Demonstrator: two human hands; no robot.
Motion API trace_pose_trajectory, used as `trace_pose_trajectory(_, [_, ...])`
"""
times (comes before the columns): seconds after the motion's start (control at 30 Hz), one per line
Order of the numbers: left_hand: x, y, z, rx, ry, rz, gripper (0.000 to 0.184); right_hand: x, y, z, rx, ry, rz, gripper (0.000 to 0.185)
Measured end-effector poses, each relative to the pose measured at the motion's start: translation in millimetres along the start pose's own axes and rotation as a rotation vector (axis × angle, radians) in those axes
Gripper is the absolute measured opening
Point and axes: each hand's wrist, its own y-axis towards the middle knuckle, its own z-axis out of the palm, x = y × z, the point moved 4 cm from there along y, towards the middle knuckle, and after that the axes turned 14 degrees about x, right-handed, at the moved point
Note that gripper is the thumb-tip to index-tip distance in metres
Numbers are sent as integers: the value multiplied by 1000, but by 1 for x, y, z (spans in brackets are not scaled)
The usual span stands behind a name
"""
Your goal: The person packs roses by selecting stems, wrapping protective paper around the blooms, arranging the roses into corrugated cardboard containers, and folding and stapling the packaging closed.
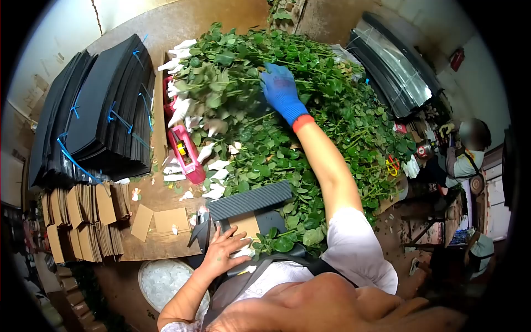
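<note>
A heap of leafy rose stems (343, 122) covers the table, with white-covered flower heads (180, 112) along its left side. My right hand (281, 91), in a blue glove with a red cuff, reaches into the far part of the heap. Its fingers are closed around a rose stem, mostly hidden by leaves; foliage left of it is blurred. My bare left hand (225, 250) lies near my body with fingers spread, beside a brown cardboard piece (244, 224) and a dark corrugated strip (250, 200). A white-covered bloom (244, 252) sits under its fingertips.
Left stand bundled black sheets (108, 105) and stacked cardboard pieces (83, 221). A pink tape dispenser (187, 155) is beside the blooms. Below the table edge is a round white tub (165, 282). Yellow-handled scissors (392, 165) lie right; a co-worker (470, 157) is beyond.
</note>
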Motion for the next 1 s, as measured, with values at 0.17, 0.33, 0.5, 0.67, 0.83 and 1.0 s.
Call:
trace_pose_trajectory(0.17, [2, 0, 2, -14, -13, 12, 57, -14, -74, -56, 53, 107, -230, 27])
trace_pose_trajectory(0.33, [-1, 2, 1, -76, 99, 16, 34, -41, -136, -133, 4, 109, -88, 40])
trace_pose_trajectory(0.5, [3, 6, 7, -246, -64, 58, 19, -9, -222, -180, 388, 568, -165, 36])
trace_pose_trajectory(0.67, [25, 2, 19, -323, -367, -40, 91, 22, -324, -158, 728, 621, -79, 29])
trace_pose_trajectory(0.83, [18, 6, 9, -188, -374, -41, 67, 29, -336, -139, 1019, 93, -191, 29])
trace_pose_trajectory(1.0, [7, 7, 10, -207, -308, -41, 61, 17, -203, -101, 260, 151, -173, 25])
